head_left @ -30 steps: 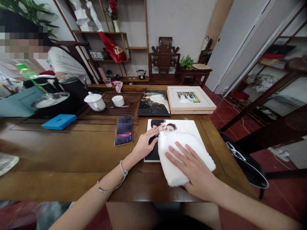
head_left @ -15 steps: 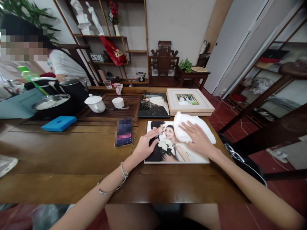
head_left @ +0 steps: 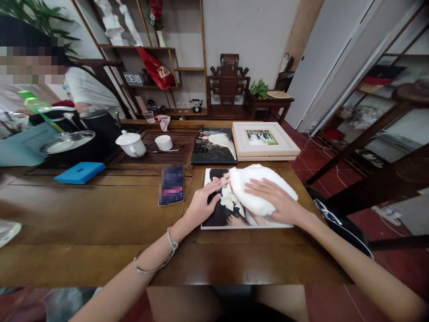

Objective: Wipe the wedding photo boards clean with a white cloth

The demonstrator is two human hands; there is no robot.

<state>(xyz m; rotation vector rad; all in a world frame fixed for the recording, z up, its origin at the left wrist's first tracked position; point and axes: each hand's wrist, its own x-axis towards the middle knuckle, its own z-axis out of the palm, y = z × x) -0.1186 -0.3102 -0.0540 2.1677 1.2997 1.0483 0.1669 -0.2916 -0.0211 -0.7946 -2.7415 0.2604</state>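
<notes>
A wedding photo panel (head_left: 219,214) with a white edge lies flat on the wooden table before me. My left hand (head_left: 204,201) rests on its left part, fingers stretched out over the printed picture. On the right part lies a fluffy white cloth (head_left: 248,188), covering much of the picture. My right hand (head_left: 279,199) presses flat on this cloth with its fingers extended; its thumb is not clearly seen. Left of the panel a phone (head_left: 172,185) lies face up with its screen lit.
Behind the panel lie a dark photo panel (head_left: 214,150) and a pale framed photo (head_left: 266,152). A white lidded cup (head_left: 131,144), a small white bowl (head_left: 164,142), a blue block (head_left: 80,172) and a black pot (head_left: 69,150) stand leftward. Someone (head_left: 92,91) sits at the far left.
My right hand has slid the white cloth left and toward me across the panel, over one face in the picture. My left hand has stayed on the panel.
</notes>
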